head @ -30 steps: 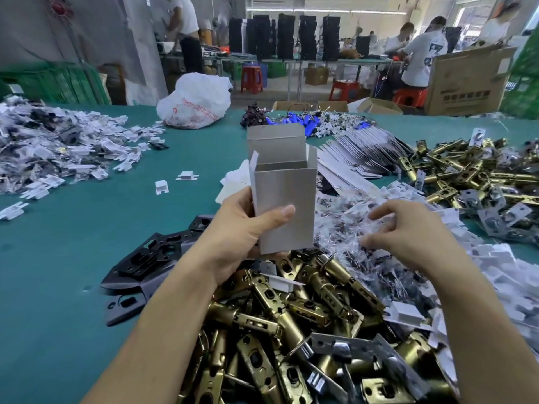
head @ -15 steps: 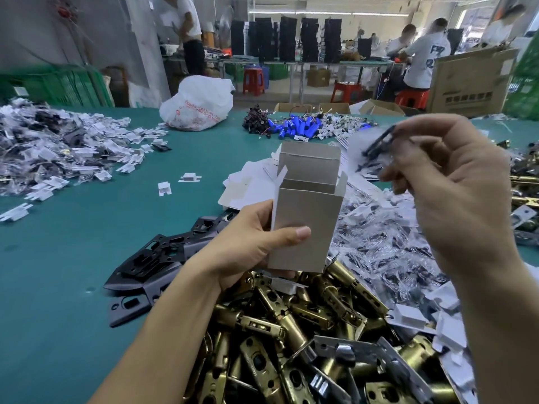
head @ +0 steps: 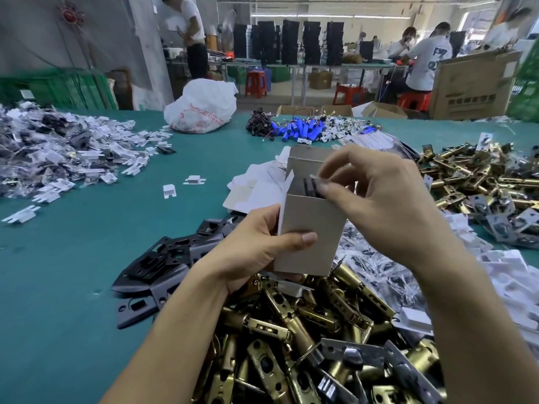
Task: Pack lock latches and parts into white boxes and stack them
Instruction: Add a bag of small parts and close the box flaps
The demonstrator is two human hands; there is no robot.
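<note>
The right fingers (head: 324, 188) pinch a small dark part (head: 307, 186), which seems to be wrapped in clear film, right at the open mouth of the box (head: 312, 223); the part sits partly inside the opening. The right hand (head: 388, 211) arches over the top of the box from the right. The left fingers (head: 304, 237) are wrapped round the box, thumb across its front face, and the left hand (head: 253, 252) holds it upright above the surface (head: 73, 287), top flap standing open at the back.

Directly under the box lies a heap of brass latches (head: 291, 330). Just to its left, black plates (head: 163, 258) are fanned out on the surface. Small clear bags (head: 379, 272) are piled to the right, and flat white blanks (head: 253, 185) lie behind the box. A second latch heap (head: 472, 176) sits at far right. Farther off are blue cells (head: 300, 131), a white sack (head: 201, 106) and a spread of bagged bits (head: 52, 153) at left.
</note>
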